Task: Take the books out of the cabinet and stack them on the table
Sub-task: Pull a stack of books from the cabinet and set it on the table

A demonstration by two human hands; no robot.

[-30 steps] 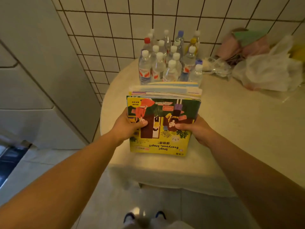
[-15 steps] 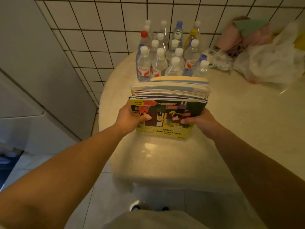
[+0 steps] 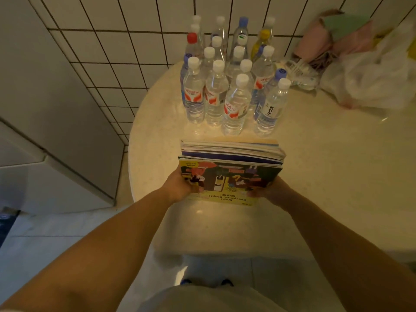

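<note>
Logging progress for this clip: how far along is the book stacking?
Done: a stack of books is out of the cabinet and over the round table, just short of the water bottles. In hand: the left hand and right hand grip its near corners. Left: set it flat and let go. The cabinet's inside is out of view, so I can't tell if more books remain.

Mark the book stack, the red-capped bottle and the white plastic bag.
book stack (image 3: 229,176), head view, on the illustrated top cover
red-capped bottle (image 3: 192,38), head view, on its red cap
white plastic bag (image 3: 369,79), head view, on the crumpled middle of the bag
</note>
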